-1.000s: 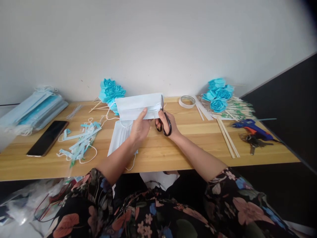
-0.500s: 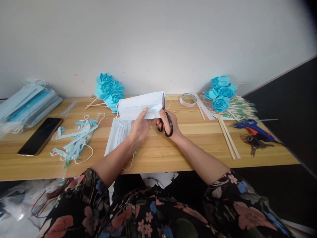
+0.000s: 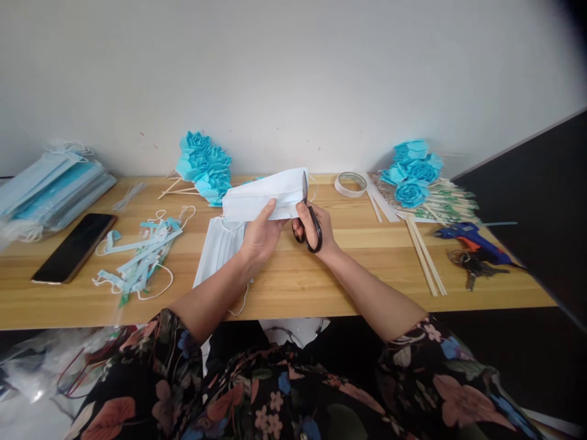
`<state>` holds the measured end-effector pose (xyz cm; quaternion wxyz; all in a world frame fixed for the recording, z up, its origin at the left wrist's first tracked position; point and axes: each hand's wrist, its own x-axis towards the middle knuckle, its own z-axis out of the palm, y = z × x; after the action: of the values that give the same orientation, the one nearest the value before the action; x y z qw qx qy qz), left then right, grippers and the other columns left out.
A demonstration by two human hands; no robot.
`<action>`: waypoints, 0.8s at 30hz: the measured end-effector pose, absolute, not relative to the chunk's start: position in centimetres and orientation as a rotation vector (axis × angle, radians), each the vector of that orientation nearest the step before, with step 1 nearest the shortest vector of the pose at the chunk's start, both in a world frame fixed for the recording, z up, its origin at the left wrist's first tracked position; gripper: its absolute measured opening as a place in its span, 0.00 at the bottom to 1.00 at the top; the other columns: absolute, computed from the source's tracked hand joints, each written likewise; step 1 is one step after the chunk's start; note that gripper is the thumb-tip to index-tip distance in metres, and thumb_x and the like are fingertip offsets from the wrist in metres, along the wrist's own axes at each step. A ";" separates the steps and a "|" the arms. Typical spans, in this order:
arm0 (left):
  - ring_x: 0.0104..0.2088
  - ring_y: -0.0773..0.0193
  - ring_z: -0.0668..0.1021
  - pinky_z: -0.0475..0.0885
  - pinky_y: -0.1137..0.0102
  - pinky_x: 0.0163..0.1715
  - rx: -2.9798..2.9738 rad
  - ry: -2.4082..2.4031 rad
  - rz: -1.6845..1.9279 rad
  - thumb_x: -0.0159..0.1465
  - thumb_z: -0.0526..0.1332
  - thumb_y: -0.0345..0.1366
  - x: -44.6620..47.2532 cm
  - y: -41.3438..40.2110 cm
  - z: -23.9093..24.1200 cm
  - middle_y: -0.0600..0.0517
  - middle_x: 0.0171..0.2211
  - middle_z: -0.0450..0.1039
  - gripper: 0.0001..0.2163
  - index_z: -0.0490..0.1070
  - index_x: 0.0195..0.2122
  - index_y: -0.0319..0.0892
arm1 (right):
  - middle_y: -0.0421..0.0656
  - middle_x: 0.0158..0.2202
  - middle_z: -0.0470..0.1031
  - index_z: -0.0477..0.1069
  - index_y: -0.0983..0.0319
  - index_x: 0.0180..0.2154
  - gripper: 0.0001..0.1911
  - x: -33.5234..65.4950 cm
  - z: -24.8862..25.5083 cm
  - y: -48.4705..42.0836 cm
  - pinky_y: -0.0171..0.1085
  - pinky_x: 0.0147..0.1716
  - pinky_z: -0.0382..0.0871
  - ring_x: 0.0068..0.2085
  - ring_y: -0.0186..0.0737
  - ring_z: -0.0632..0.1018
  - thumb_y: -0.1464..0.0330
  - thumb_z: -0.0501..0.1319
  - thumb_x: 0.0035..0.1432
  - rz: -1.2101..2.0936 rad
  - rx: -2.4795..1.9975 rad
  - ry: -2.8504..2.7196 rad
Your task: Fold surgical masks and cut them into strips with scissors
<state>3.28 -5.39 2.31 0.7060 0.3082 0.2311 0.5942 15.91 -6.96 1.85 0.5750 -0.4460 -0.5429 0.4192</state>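
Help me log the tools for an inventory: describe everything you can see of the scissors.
The scissors have black looped handles, plastic by the look, and slim grey metal blades. They stand nearly upright, tips pointing away from the person, blades close together at the right edge of the white mask. The right hand grips them with fingers through the loops, above the wooden table. The left hand holds the mask, not the scissors. Whether the blades touch the mask cannot be told.
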 end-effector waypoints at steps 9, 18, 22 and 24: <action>0.64 0.45 0.71 0.70 0.54 0.59 0.699 0.543 1.364 0.61 0.69 0.53 3.4 -5.5 2.2 0.42 0.57 0.76 0.23 0.75 0.51 0.43 | 0.36 0.16 0.64 0.65 0.60 0.22 0.32 15.7 1.9 -7.0 0.32 0.17 0.57 0.17 0.29 0.65 0.38 0.60 0.58 0.968 -1.099 -1.294; 0.65 0.48 0.71 0.67 0.56 0.64 0.673 0.462 1.409 0.61 0.70 0.51 3.0 -4.7 1.8 0.46 0.56 0.77 0.24 0.74 0.54 0.44 | 0.36 0.16 0.64 0.65 0.59 0.23 0.32 15.6 2.3 -7.4 0.33 0.18 0.57 0.17 0.30 0.65 0.38 0.61 0.56 0.984 -1.090 -1.353; 0.66 0.50 0.70 0.66 0.56 0.65 0.672 0.460 1.431 0.63 0.68 0.47 2.5 -4.3 2.2 0.47 0.57 0.77 0.22 0.73 0.56 0.44 | 0.35 0.16 0.64 0.64 0.59 0.22 0.32 15.5 2.2 -7.3 0.33 0.18 0.57 0.17 0.29 0.64 0.39 0.62 0.57 0.993 -1.056 -1.351; 0.66 0.51 0.70 0.66 0.57 0.65 0.686 0.460 1.456 0.63 0.68 0.44 2.3 -4.1 2.5 0.47 0.57 0.77 0.20 0.74 0.55 0.44 | 0.35 0.16 0.64 0.64 0.59 0.22 0.32 15.5 2.0 -7.2 0.33 0.19 0.57 0.17 0.29 0.65 0.39 0.62 0.57 1.005 -1.045 -1.348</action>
<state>2.31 -4.12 2.51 0.6697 0.3043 0.2042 0.6460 15.48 -7.23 1.98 0.5488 -0.4410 -0.5693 0.4245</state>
